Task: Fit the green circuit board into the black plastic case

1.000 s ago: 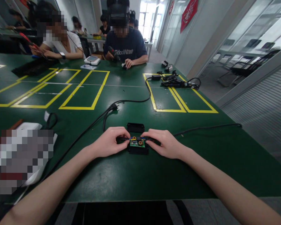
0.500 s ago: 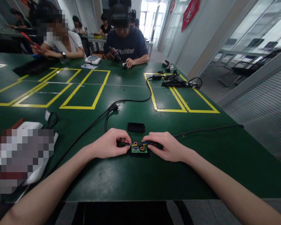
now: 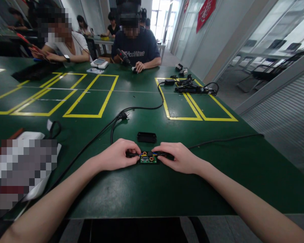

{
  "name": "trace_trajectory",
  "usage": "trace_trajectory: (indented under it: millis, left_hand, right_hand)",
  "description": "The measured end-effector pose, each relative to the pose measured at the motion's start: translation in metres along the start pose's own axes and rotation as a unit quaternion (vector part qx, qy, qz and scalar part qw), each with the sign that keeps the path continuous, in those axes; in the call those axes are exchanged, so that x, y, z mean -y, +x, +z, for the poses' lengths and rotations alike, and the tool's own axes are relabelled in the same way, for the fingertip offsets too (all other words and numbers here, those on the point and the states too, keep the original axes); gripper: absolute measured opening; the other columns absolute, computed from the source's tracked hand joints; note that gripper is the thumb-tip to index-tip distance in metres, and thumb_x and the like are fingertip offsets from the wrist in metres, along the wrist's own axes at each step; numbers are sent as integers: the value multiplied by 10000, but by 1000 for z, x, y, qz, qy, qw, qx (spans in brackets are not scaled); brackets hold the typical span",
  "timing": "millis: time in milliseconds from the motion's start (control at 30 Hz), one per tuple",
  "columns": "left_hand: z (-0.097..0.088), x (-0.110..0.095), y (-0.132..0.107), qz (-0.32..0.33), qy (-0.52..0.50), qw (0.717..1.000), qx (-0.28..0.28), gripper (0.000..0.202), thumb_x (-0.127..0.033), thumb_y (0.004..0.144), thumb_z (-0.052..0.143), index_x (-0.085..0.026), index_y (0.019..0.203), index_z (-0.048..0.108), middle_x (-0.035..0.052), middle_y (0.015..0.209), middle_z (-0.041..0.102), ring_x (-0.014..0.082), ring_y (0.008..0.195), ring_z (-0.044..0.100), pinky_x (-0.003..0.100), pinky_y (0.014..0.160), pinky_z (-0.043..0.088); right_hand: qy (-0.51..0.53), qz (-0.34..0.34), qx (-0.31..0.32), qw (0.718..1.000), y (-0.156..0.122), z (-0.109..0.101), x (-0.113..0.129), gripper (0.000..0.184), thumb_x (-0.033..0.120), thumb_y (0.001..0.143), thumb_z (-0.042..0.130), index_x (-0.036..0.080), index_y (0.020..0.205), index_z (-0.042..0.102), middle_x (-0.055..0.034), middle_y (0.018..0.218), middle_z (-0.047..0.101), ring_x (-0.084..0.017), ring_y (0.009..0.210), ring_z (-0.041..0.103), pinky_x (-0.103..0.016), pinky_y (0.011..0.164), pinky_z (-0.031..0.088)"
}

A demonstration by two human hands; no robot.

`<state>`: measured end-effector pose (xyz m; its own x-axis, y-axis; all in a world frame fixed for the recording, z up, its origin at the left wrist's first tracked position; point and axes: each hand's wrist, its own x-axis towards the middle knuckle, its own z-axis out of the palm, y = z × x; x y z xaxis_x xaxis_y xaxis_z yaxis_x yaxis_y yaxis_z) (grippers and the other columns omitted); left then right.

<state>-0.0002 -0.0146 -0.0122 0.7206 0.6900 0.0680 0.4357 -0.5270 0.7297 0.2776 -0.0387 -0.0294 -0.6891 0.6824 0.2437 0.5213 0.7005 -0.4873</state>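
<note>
A green circuit board with copper coils lies in a black plastic housing, between my two hands. My left hand is closed on the black cable at the board's left end, where thin coloured wires run to the board. My right hand pinches the black cable at the right end, fingertips against the housing's edge. Just beyond the board lies a black housing cover, apart from both hands. My fingers hide the ends of the housing.
A power plug and a long black cable cross the green table ahead. Black adapters and cables lie at the far right inside yellow tape. A white device is at left. Across the table, a person holds a power screwdriver.
The circuit board sits lower and flatter in the black housing than before. My right hand has shifted slightly left; both hands keep their grip on the cables.
</note>
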Motion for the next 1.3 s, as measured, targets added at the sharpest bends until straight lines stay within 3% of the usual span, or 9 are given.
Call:
trace_trajectory:
  millis: [200,333,533,733,1067,1300]
  left_hand:
    - [-2,6,1,-26,29,999,-7,137,-213,884,671,-165,930,791,-7,704,698,109,603,583,216,601,410]
    - [-1,9,1,-15,56,997,-42,127,-235,889,693,-167,958,777,12,768,700,134,681,613,236,651,433]
    - [1,12,2,3,52,997,-60,93,-218,894,670,-167,831,715,-13,723,598,120,634,531,238,614,394]
    - [3,12,2,0,57,997,-56,194,-239,927,643,-171,746,663,-5,758,606,120,645,527,241,609,372]
    - [8,13,6,46,112,990,-74,297,-203,978,572,-191,682,553,4,738,582,169,751,553,279,698,408]
    - [14,13,8,-9,103,988,-115,260,-169,926,611,-197,672,565,0,744,591,188,781,556,302,716,406]
  right_hand:
    - [9,23,-33,999,1,3,-10,126,234,976,591,198,1081,649,-51,954,726,-158,793,672,-261,682,496]
    - [12,39,-43,998,1,2,-11,72,241,975,588,202,1004,642,-42,916,717,-152,747,653,-262,659,483]
    - [13,5,-7,1000,1,-4,-10,253,306,855,769,198,1048,646,-42,958,726,-172,795,677,-274,699,499]
    - [-18,-13,-20,1000,0,0,-13,136,297,926,733,194,978,658,-37,891,711,-162,754,669,-254,655,468]
    - [-119,-70,-40,990,2,0,-17,160,322,1023,617,170,1001,664,-61,894,692,-177,765,647,-273,649,463]
    - [-114,-88,-54,988,6,2,-19,149,308,1010,632,183,939,670,-81,913,701,-205,826,623,-318,705,506]
